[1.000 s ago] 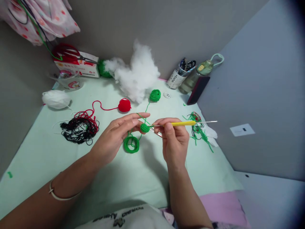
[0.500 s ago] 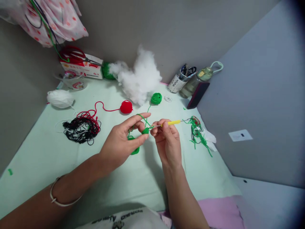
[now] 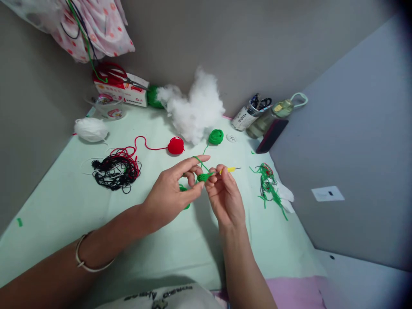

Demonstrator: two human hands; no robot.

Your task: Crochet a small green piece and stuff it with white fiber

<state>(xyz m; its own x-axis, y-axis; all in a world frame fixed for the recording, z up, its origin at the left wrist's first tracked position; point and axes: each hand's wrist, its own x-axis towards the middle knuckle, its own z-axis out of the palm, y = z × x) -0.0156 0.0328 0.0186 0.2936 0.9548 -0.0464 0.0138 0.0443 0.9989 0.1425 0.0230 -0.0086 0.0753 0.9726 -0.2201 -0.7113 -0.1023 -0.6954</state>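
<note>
Toward the left of the frame, a tangle of black and red thread (image 3: 116,168) is lying loose on the pale green cloth (image 3: 64,201), well apart from the work, and a red yarn ball (image 3: 175,146) is sitting just above the hands. At the centre, the left hand (image 3: 170,193) is pinching a small green crochet piece (image 3: 203,177) between thumb and curled fingers, its forefinger stretching out straight and carrying the green strand (image 3: 201,162) over it. Just to the right, the right hand (image 3: 225,197) is closing its fingers narrowly on the yellow crochet hook (image 3: 230,170), whose tip is hiding in the piece. The strand is running up to the green yarn ball (image 3: 215,137), which is lying free; a hard tug could be sending it rolling off, and a strand slipping off the forefinger could be costing the loop. Farther right, green scraps (image 3: 268,182) are lying near enough for the hook's tail to be snagging them
</note>
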